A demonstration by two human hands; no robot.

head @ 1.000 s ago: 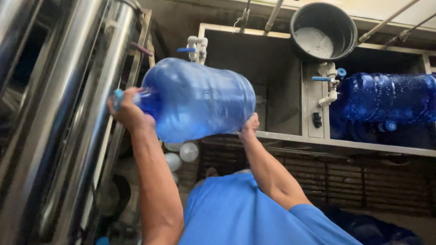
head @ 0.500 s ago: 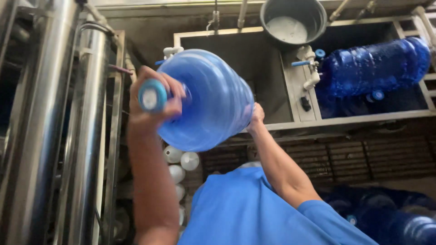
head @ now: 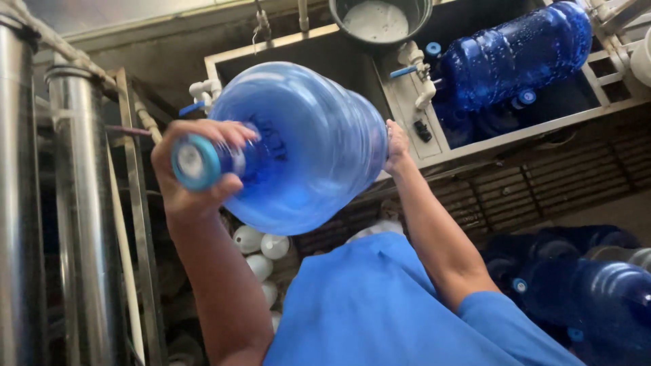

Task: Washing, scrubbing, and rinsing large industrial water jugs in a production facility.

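holding a large blue water jug [head: 305, 146] up on its side in front of us, we grip it with both hands. our left hand [head: 196, 169] wraps around the neck, fingers [head: 234, 132] curled over the top just behind the light blue cap [head: 195, 161], which points toward the camera. our right hand [head: 397, 146] lies flat against the bottom end of the jug, palm pressed to it and fingers spread. the jug sits in the air between the two hands, above our blue shirt [head: 400, 312], with its body tilted slightly upward to the right.

behind the jug runs a steel washing bay [head: 420, 129] with white taps [head: 417, 64] on it. another blue jug [head: 515, 54] lies on its side in the bay to the right. a grey bucket [head: 380, 20] hangs near the top edge. tall steel cylinders [head: 74, 224] stand on the left. white caps [head: 261, 247] are piled below the jug, and more blue jugs [head: 597, 291] rest at the lower right.
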